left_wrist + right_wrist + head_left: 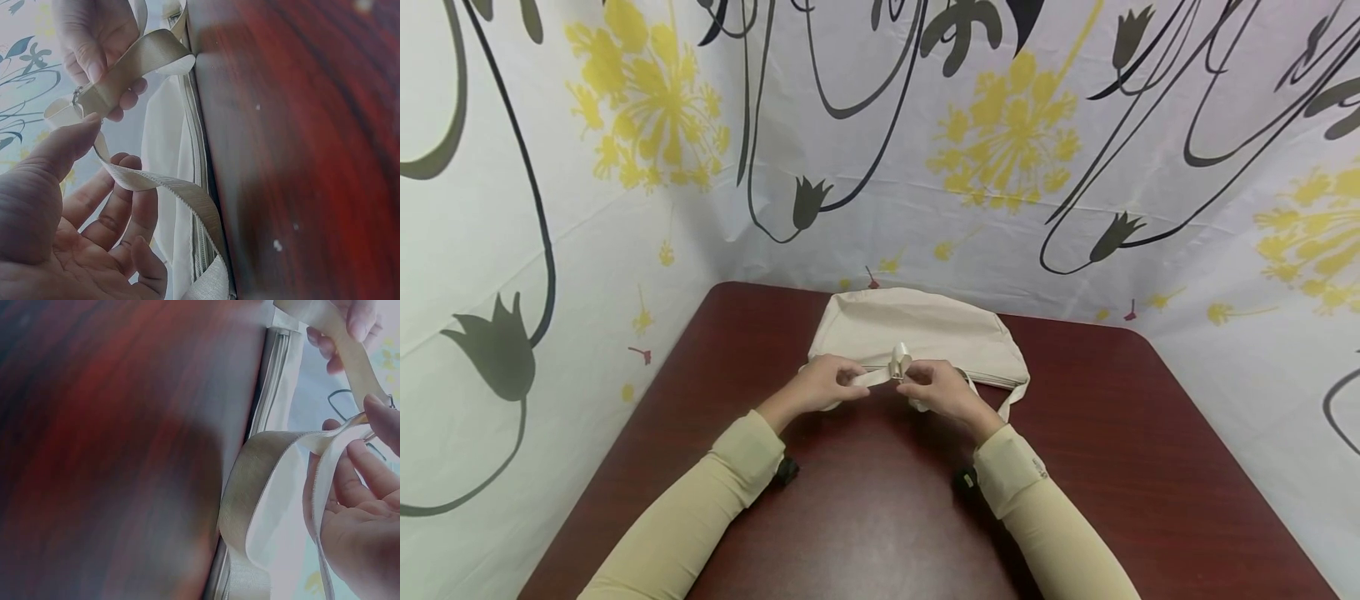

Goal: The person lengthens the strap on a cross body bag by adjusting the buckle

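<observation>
A cream fabric bag (pixel 917 325) lies toward the back of the table, its zipper (pixel 199 162) along the near side. In front of it, my left hand (pixel 827 383) pinches the bag's flat webbing strap (pixel 874 378) between thumb and fingers. My right hand (pixel 946 390) pinches the same strap a short way to the right. Between the two hands sits a small metal slider buckle (pixel 77 95), with a loop of strap standing up at it. Slack strap (pixel 250 494) hangs in a curve below the right hand, close to the zipper.
The dark red-brown table (pixel 880 517) reaches toward me from the bag. White cloth walls (pixel 865 167) with yellow and grey flower prints stand behind and at both sides. Small dark devices (pixel 786 472) sit under each wrist.
</observation>
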Demonstrator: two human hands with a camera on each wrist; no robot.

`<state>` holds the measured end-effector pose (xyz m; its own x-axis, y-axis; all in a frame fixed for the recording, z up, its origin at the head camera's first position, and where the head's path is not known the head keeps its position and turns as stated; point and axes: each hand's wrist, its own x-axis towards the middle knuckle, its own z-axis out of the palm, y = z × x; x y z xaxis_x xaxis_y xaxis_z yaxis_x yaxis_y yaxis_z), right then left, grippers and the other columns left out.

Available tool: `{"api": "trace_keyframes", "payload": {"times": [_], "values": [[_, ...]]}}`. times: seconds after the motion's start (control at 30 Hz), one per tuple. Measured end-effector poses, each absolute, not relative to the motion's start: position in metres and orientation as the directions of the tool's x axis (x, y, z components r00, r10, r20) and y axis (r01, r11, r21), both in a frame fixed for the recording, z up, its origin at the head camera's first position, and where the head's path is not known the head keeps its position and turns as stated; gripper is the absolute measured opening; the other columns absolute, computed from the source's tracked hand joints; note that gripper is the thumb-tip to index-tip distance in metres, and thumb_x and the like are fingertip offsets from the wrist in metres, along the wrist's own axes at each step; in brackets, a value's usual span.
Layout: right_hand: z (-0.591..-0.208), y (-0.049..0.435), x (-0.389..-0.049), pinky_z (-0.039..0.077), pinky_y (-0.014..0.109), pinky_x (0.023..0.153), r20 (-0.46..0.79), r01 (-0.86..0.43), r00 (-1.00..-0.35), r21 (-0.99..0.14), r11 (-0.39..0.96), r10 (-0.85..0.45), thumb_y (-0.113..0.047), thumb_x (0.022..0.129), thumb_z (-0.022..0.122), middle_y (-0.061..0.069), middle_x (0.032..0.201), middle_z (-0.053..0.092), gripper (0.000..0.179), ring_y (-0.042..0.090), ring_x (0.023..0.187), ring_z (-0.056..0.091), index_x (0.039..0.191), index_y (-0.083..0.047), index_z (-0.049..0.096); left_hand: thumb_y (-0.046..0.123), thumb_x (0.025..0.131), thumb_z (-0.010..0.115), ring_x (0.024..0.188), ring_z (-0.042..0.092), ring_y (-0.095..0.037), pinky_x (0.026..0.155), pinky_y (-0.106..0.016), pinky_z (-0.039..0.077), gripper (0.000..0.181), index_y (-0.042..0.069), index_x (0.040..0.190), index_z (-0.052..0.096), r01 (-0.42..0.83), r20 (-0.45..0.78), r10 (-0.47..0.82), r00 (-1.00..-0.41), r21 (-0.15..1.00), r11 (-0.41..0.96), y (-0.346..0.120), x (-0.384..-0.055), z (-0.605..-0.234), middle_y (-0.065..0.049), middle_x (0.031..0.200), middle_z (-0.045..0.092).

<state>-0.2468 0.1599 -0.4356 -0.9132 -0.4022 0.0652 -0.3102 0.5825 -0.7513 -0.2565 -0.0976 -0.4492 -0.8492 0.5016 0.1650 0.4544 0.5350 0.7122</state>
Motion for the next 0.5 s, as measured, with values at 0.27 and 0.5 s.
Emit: {"api": "trace_keyframes", "payload": {"times": [0.27,0.5], "values": [[-0.4361,0.1603,-0.2464,0.049,0.030,0.069,0.052,-0.297,-0.913,-0.766,0.571,-0.405,-0.016,0.092,0.076,0.000,0.081,0.066,0.013,0.014,0.073,0.059,0.098,-0.005,0.072,0.027,0.089,0.080,0.071,0.053,-0.008,0.070,-0.028,0.044,0.014,0.017,0.098,0.076,0.453,0.160,0.505,-0.848,0.714,0.534,-0.0980,-0.2564,-0.4493,0.009,0.072,0.058],[-0.4372,0.1615,-0.2451,0.050,0.030,0.067,0.036,-0.270,-0.915,-0.794,0.544,-0.401,-0.011,0.092,0.075,0.004,0.084,0.068,0.012,0.015,0.073,0.060,0.100,-0.002,0.072,0.026,0.089,0.080,0.073,0.055,-0.008,0.073,-0.029,0.045,0.016,0.017,0.102,0.077,0.448,0.151,0.504,-0.850,0.712,0.541,-0.0980,-0.2581,-0.4508,0.009,0.075,0.061]]}}
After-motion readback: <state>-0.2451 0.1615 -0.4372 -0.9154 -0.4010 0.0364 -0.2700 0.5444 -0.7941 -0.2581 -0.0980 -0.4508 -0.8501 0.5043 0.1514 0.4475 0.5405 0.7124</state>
